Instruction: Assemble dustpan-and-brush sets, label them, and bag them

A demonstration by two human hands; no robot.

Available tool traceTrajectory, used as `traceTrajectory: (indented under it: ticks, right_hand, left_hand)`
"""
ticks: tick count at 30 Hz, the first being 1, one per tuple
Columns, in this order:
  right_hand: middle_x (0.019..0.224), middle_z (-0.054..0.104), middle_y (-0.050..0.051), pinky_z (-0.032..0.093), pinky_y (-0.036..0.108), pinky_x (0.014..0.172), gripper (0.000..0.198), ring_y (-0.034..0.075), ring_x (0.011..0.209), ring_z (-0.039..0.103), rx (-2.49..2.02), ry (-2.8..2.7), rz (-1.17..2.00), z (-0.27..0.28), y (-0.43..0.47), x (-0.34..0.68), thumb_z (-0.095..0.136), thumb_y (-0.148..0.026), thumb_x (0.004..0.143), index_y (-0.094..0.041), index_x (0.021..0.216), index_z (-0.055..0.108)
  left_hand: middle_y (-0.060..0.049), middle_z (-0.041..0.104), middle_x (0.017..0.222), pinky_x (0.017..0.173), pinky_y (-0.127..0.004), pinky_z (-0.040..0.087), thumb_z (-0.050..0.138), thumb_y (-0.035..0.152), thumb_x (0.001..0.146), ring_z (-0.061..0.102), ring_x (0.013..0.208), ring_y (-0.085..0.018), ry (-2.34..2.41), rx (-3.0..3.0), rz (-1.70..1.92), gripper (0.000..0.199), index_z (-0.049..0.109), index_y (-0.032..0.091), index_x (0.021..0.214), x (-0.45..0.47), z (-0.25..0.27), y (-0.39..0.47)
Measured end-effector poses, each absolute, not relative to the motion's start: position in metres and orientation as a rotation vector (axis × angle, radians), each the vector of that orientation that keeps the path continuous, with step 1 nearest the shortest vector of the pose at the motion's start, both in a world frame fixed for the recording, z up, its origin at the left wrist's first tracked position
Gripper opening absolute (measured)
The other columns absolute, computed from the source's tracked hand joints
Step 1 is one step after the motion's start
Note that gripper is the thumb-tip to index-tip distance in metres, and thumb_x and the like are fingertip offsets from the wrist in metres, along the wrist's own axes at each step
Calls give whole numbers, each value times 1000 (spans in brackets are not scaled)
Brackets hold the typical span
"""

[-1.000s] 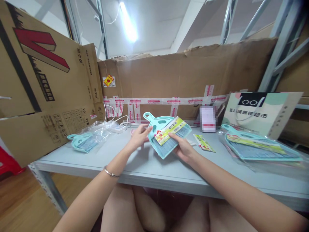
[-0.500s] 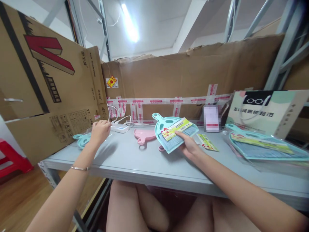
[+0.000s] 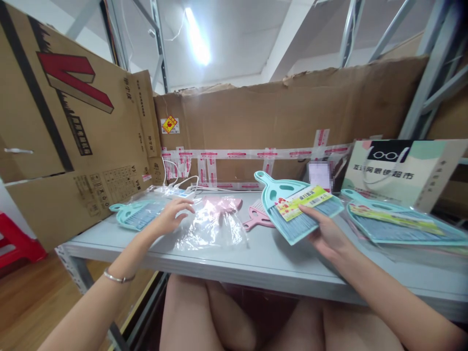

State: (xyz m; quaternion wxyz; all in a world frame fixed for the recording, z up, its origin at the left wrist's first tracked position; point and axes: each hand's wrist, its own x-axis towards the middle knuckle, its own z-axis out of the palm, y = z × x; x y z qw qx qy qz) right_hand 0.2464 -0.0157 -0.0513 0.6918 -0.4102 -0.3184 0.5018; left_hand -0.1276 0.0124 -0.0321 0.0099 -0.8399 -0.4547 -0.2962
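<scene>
My right hand grips a turquoise dustpan at its lower right edge, tilted above the table. Its blue-bristled brush is nested in it, and a yellow-green printed label runs across the front, under my thumb. My left hand is open, fingers loosely spread, beside a clear plastic bag lying crumpled on the table. Behind and partly under the bag is a pink dustpan. A pink brush lies to its right, partly hidden by the turquoise dustpan.
At the left lies a bagged turquoise dustpan set; more bagged sets are stacked at the right. A white power strip with cables, a blurred phone and a paper bag stand behind. Cardboard walls the back.
My left hand has come down and right, its fingers opening, and a clear plastic bag now lies over the table's middle. My right hand has carried the turquoise dustpan rightward, uncovering the pink brush.
</scene>
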Motion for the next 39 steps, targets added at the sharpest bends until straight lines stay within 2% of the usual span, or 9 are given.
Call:
traceTrajectory:
  ticks: [4, 7, 10, 13, 17, 23, 30, 34, 39]
  right_hand:
    - [111, 66, 3, 60, 36, 70, 38, 26, 93, 66, -986, -679, 1168, -55, -29, 254, 68, -21, 64, -28, 100, 60]
    - [108, 67, 4, 60, 40, 69, 37, 28, 90, 66, -1014, -656, 1212, -57, -37, 249, 69, -20, 63, -29, 99, 62]
    - [105, 69, 5, 60, 38, 68, 38, 27, 87, 67, -1023, -642, 1259, -56, -50, 238, 69, -18, 64, -26, 101, 62]
    - [103, 70, 6, 59, 34, 70, 44, 25, 86, 68, -1037, -659, 1341, -54, -66, 232, 72, -19, 64, -21, 106, 60]
    - [101, 70, 8, 59, 33, 69, 47, 26, 88, 67, -1071, -677, 1402, -53, -81, 231, 74, -23, 64, -19, 109, 60]
    - [103, 69, 8, 57, 35, 75, 56, 26, 88, 67, -1032, -815, 1498, -50, -90, 226, 75, -26, 64, -19, 117, 57]
    - [101, 70, 9, 55, 36, 82, 57, 24, 90, 67, -1053, -817, 1543, -55, -101, 217, 71, -23, 69, -18, 123, 53]
    - [100, 70, 9, 55, 37, 80, 64, 25, 89, 67, -1007, -683, 1571, -59, -106, 209, 74, -23, 66, -17, 125, 51]
    - [96, 71, 9, 56, 32, 76, 62, 24, 86, 68, -970, -561, 1535, -66, -113, 198, 78, -24, 62, -16, 119, 56]
  left_hand:
    - [-11, 58, 110, 90, -42, 40, 41, 11, 76, 52, 104, -25, -1741, -2271, -899, 30, 62, 20, 95, -114, -13, 14]
    - [-12, 60, 91, 82, -41, 42, 46, 29, 82, 55, 90, -27, -1744, -2112, -896, 22, 62, 16, 87, -64, -8, -8]
    - [-18, 60, 88, 73, -39, 45, 56, 45, 77, 55, 92, -34, -1783, -2134, -743, 35, 64, 11, 83, -12, -16, -29]
    - [-19, 61, 90, 69, -36, 46, 50, 23, 82, 57, 92, -32, -1844, -2135, -360, 21, 63, 8, 89, 7, -23, -34]
    - [-16, 62, 88, 63, -33, 47, 34, 0, 80, 61, 88, -28, -1843, -2063, -115, 31, 61, 8, 92, -4, -22, -28]
    - [-11, 60, 89, 56, -27, 46, 38, 7, 83, 61, 84, -24, -1711, -2022, -208, 23, 55, 13, 96, 0, -18, -45]
    - [-7, 60, 80, 50, -21, 39, 40, 4, 81, 59, 74, -17, -1481, -1987, -438, 19, 56, 15, 83, 12, -22, -57]
    - [-2, 57, 73, 48, -22, 37, 45, 2, 78, 56, 68, -15, -1129, -2060, -620, 18, 54, 17, 74, 21, -35, -66]
    - [0, 54, 68, 47, -23, 35, 47, 4, 79, 51, 61, -14, -1043, -2048, -788, 17, 51, 17, 69, 27, -43, -78]
